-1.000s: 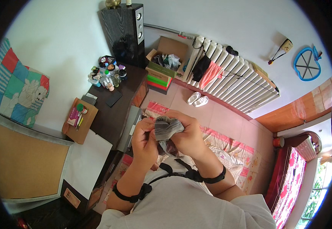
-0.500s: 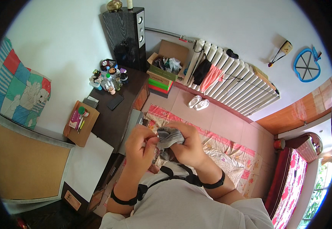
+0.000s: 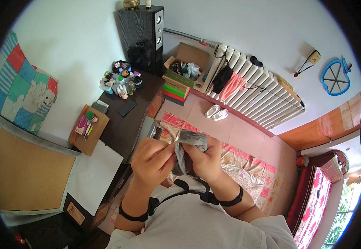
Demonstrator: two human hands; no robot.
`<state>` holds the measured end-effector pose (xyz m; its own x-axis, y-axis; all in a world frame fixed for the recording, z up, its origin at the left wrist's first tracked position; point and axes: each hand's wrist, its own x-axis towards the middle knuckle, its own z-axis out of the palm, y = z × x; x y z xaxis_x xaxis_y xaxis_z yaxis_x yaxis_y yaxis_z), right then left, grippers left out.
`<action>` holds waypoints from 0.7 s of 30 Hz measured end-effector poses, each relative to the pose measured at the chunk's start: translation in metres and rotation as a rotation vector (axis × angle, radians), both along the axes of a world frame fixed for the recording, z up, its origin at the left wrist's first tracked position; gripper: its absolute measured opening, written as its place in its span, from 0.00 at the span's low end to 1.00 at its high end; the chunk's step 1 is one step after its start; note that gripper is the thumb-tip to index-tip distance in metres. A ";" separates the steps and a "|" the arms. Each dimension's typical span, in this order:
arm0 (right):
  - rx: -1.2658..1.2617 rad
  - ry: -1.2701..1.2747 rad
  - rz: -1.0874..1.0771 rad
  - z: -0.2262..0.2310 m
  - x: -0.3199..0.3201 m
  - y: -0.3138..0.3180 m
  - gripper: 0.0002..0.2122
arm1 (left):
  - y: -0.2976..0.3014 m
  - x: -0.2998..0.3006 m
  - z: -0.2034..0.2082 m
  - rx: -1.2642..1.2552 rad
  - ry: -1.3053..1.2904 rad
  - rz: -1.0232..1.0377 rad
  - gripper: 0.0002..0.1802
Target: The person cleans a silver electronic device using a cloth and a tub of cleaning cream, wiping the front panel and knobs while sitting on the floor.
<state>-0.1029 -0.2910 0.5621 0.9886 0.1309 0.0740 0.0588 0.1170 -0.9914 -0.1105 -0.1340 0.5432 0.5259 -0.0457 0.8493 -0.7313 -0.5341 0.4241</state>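
Note:
A grey ribbed sock (image 3: pixel 192 137) is held up in front of my chest between both hands. My left hand (image 3: pixel 152 161) pinches its left edge with thumb and fingers pressed together. On the other side my right hand (image 3: pixel 207 162) grips the sock, its thumb lying across the inner face and its fingers behind the cloth. The sock's opening gapes toward me, and its lower part hangs between the hands, partly covered by them.
A dark desk (image 3: pixel 118 130) on the left carries bottles (image 3: pixel 124 85), a black phone (image 3: pixel 127 108) and a cardboard box (image 3: pixel 91 133). Beyond my hands are a white radiator (image 3: pixel 251 89), white shoes (image 3: pixel 216 112) and stacked boxes (image 3: pixel 178 85). A patterned cloth (image 3: pixel 247 176) covers the floor below.
The bunched sock has been spread more open, and its cuff now stands up higher. My right thumb has moved across the inside of the cloth; my left hand still pinches the edge.

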 end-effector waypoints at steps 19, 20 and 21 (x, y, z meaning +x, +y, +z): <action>0.427 0.117 0.348 0.005 0.002 -0.008 0.22 | 0.009 -0.011 -0.001 -0.456 0.180 -0.146 0.09; 0.385 0.119 0.372 0.008 0.002 -0.008 0.24 | 0.009 -0.012 0.000 -0.457 0.208 -0.151 0.09; 0.385 0.119 0.373 0.009 0.001 -0.007 0.24 | 0.009 -0.013 0.000 -0.457 0.236 -0.156 0.09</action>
